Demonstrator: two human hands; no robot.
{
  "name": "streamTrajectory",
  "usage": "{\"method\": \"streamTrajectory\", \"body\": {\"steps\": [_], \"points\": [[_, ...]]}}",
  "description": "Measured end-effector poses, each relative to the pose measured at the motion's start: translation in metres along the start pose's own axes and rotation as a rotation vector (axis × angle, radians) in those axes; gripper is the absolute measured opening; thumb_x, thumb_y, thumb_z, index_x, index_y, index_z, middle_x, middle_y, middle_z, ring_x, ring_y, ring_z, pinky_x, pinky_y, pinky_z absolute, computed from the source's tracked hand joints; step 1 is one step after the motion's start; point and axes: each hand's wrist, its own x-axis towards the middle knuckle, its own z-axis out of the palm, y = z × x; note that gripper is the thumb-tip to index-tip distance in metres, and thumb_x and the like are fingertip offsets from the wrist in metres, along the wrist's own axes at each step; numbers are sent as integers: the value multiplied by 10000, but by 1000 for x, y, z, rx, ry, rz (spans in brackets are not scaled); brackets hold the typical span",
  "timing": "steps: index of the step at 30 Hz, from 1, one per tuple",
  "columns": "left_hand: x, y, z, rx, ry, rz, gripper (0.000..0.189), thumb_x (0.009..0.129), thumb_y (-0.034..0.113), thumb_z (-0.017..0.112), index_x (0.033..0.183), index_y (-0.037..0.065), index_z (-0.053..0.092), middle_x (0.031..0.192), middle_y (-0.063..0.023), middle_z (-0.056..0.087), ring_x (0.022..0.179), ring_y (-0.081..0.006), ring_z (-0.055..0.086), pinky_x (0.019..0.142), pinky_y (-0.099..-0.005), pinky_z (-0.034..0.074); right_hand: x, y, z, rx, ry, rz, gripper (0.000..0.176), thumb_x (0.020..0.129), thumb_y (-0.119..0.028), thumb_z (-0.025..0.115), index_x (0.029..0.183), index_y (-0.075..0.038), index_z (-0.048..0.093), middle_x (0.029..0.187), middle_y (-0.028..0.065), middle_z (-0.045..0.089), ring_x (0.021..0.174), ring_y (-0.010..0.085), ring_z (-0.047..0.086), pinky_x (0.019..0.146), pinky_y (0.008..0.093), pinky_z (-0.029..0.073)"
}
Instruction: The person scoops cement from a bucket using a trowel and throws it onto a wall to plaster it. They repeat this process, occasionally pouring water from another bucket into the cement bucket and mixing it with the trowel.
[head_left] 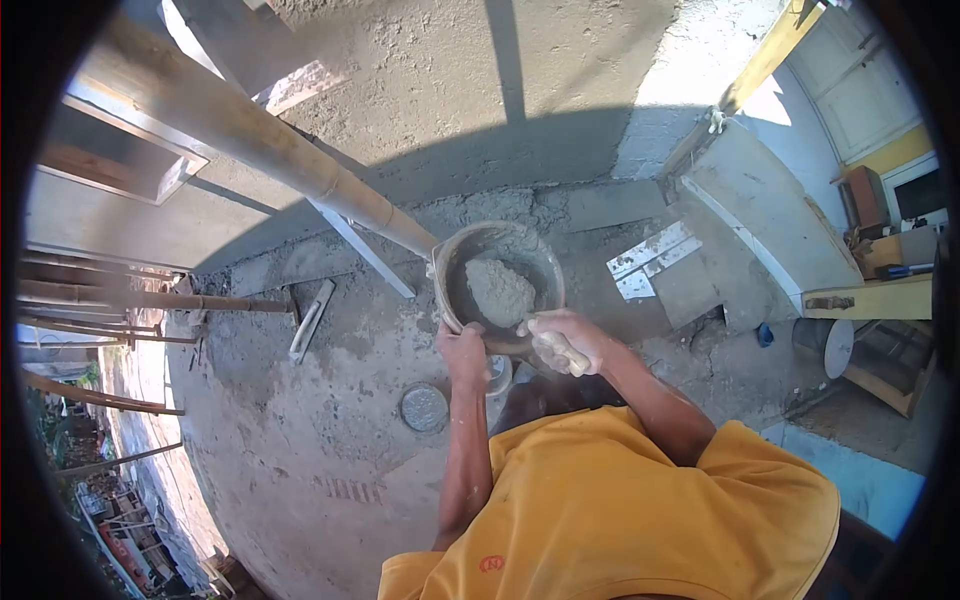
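Observation:
A round bucket [447,262] with mortar-smeared walls stands in front of me. My left hand [463,355] is closed on its near left rim. My right hand [570,342] is wrapped round the handle of a trowel [575,362], whose end sticks out below the fist. A heap of wet grey mortar [500,290] lies over the bucket's opening at the trowel's far end and hides the blade. Close to my left forearm, a round tub [425,408] with grey contents sits on the ground, and a second small container [498,375] is partly hidden behind my wrist.
A thick bamboo pole [300,170] slants down to the bucket's left side. A long float-like tool [312,320] lies on the floor at left. White tile pieces [655,260] lie at right, before a leaning board [765,215]. A plastered wall [430,90] rises ahead.

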Motion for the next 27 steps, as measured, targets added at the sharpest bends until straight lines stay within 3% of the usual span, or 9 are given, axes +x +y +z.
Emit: {"method": "streamTrajectory", "body": {"steps": [4,5,6,11,15,16,19,24,27], "points": [[15,-23,-1,-71,16,28,542,848,-147,546,1353,26,640,1106,-85,708,895,-207,696,738,-354,578,-4,-44,29,149,-227,-160,340,1020,-256,671,1281,-40,645,760,35,616,473,104,523,407,265,451],[1,-5,3,-158,-3,0,654,768,-176,551,1395,-22,655,1292,-125,724,1100,-264,720,956,-357,588,-12,-69,43,145,-277,-245,349,1013,-246,666,1294,-41,637,777,37,621,486,105,532,410,265,453],[4,-14,-1,-186,-19,3,683,755,-192,535,1406,-19,649,1324,-128,711,1127,-272,709,966,-379,592,-19,-88,59,151,-329,-305,358,1006,-236,662,1306,-43,628,794,39,626,500,106,542,413,265,456],[15,-53,-36,-115,50,-37,695,750,-170,576,1424,-9,630,1328,-138,701,1139,-276,701,946,-391,597,-99,-205,174,-46,-149,-1081,456,982,-190,663,1381,7,561,805,73,629,509,148,570,443,300,482],[-33,-17,-30,-131,149,-113,670,764,-162,583,1416,-14,623,1326,-151,692,1113,-284,707,916,-402,603,-143,-303,235,-101,212,-1974,211,968,-63,739,1146,-12,639,799,30,631,600,84,596,515,291,511],[-39,-15,-29,-159,176,-116,666,765,-163,585,1413,-16,622,1322,-154,690,1105,-286,708,908,-406,604,-145,-347,231,-136,529,-2293,174,958,-48,770,1054,14,639,780,-1,636,600,80,600,530,299,500],[-33,-39,-38,-317,242,-71,671,759,-172,589,1413,-22,617,1310,-158,686,1088,-290,710,895,-414,606,-184,-429,209,-114,1475,-2731,258,933,-108,840,1051,48,672,787,120,749,660,193,740,598,343,574],[-20,-37,-17,-293,296,-85,676,756,-176,588,1415,-25,614,1308,-156,685,1086,-288,708,903,-411,603,-196,-517,136,-140,1725,-2932,253,951,-135,834,1095,37,717,858,113,767,694,215,753,652,348,610],[-18,-38,-5,-254,314,-79,680,754,-179,588,1416,-27,612,1307,-154,684,1085,-286,707,908,-409,600,-120,-568,76,-996,1650,-2247,360,937,-148,730,1269,-14,697,885,189,766,773,356,774,736,433,635]]}}
